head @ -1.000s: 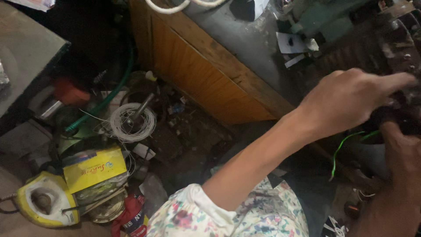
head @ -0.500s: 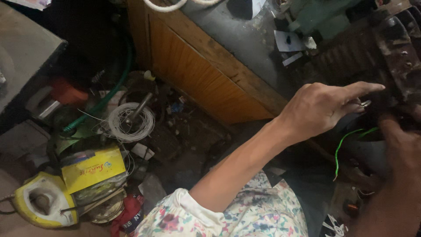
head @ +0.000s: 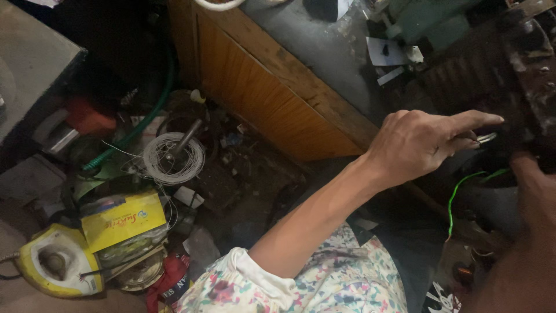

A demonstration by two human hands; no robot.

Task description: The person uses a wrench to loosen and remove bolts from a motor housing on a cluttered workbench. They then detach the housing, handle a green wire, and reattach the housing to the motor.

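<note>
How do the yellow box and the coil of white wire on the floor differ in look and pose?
The yellow box is flat-sided, rectangular and solid-coloured; the coil of white wire is a round, open ring of thin strands. The yellow box lies tilted on a heap of clutter, while the coil of white wire lies around a dark metal rod. Both sit on the floor, far from the left hand.

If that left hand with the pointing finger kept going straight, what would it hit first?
Probably the dark, grimy machine body right ahead of the left hand; its fingertip seems almost there, though depth is unclear. A small metal piece sits under the finger.
</note>
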